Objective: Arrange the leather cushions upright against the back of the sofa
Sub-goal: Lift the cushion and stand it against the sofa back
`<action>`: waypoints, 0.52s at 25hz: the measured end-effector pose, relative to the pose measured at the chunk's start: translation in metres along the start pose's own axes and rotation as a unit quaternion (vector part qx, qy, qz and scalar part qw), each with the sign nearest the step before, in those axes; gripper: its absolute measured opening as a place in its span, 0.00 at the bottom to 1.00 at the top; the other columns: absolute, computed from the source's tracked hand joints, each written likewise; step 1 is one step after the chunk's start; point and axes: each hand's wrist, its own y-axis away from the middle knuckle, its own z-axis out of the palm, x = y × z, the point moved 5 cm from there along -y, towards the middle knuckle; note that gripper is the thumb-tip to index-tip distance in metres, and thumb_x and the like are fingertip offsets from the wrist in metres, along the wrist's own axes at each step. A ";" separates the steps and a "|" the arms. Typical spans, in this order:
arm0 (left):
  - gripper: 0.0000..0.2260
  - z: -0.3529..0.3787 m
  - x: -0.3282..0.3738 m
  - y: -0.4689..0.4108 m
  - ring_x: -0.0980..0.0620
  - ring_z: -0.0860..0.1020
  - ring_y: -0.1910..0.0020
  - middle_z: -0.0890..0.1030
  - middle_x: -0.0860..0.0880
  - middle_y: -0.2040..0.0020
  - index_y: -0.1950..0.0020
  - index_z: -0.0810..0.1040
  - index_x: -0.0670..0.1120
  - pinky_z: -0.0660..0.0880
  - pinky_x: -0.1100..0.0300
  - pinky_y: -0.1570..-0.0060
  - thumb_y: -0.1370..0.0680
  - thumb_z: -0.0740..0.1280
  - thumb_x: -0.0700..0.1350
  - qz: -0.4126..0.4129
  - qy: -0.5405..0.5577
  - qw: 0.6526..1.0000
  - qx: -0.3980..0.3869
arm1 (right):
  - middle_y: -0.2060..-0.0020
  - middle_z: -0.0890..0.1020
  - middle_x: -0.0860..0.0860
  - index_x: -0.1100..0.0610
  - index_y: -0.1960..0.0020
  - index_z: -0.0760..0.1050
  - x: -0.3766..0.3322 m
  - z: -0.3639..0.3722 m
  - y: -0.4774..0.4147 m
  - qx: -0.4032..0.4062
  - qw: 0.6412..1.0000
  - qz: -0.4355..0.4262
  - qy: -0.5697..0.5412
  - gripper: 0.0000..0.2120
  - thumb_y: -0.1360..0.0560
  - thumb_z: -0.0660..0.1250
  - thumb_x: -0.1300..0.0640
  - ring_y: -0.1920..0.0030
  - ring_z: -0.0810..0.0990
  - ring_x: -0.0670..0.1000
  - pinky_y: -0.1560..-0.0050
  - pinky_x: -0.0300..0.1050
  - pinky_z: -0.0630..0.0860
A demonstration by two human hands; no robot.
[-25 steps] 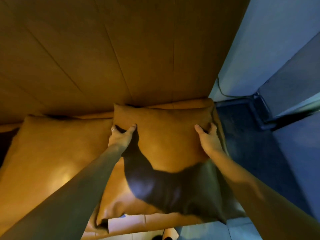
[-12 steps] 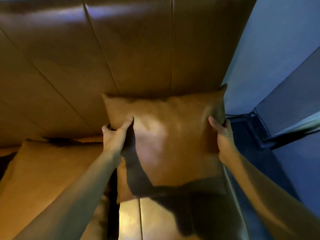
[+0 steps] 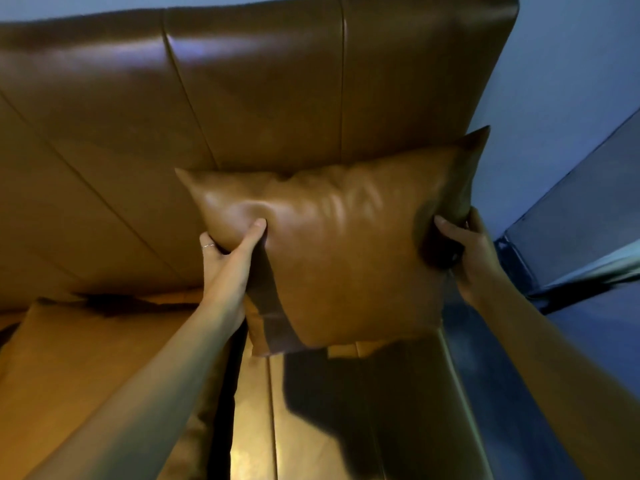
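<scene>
A tan leather cushion (image 3: pixel 343 258) is held up off the seat, its top edge close to the sofa back (image 3: pixel 263 98) at the sofa's right end. My left hand (image 3: pixel 228 258) grips its left edge, thumb pressed into the front. My right hand (image 3: pixel 464 251) grips its right edge, fingers dug into the leather. A second tan cushion (image 3: pixel 97 368) lies flat on the seat at the lower left, partly under my left forearm.
The bare sofa seat (image 3: pixel 311 427) lies below the lifted cushion, in its shadow. A blue wall (image 3: pixel 561 98) and dark floor (image 3: pixel 588 341) border the sofa's right end, with a dark ledge there.
Both hands have raised the cushion from the seat up toward the sofa back. The view has tilted upward, showing the top of the sofa back.
</scene>
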 end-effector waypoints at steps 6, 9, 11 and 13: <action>0.48 0.003 -0.005 -0.018 0.49 0.75 0.40 0.75 0.55 0.41 0.21 0.51 0.55 0.72 0.41 0.34 0.32 0.78 0.57 0.015 -0.050 0.999 -0.017 | 0.39 0.78 0.46 0.47 0.30 0.66 0.005 0.006 -0.010 -0.002 0.999 -0.011 0.052 0.28 0.27 0.73 0.53 0.40 0.78 0.50 0.34 0.59 0.73; 0.48 -0.001 -0.008 -0.023 0.48 0.75 0.40 0.76 0.54 0.41 0.21 0.51 0.54 0.72 0.41 0.35 0.32 0.77 0.59 0.020 -0.077 0.997 -0.017 | 0.38 0.77 0.45 0.45 0.31 0.65 0.006 0.006 -0.012 -0.004 0.996 -0.014 0.091 0.35 0.34 0.75 0.43 0.37 0.76 0.52 0.31 0.60 0.70; 0.54 -0.004 -0.009 -0.023 0.47 0.76 0.36 0.77 0.51 0.35 0.21 0.50 0.55 0.72 0.40 0.34 0.37 0.77 0.65 0.020 -0.105 0.994 -0.007 | 0.32 0.74 0.49 0.47 0.27 0.63 0.006 0.007 -0.012 0.003 0.990 -0.019 0.143 0.38 0.32 0.74 0.41 0.33 0.73 0.53 0.29 0.60 0.68; 0.56 -0.005 -0.007 -0.022 0.47 0.76 0.35 0.77 0.50 0.34 0.21 0.52 0.53 0.72 0.42 0.34 0.41 0.77 0.68 0.026 -0.125 0.992 0.001 | 0.28 0.71 0.53 0.52 0.25 0.61 0.007 0.006 -0.012 0.035 0.974 -0.037 0.221 0.37 0.27 0.71 0.42 0.30 0.71 0.56 0.29 0.60 0.68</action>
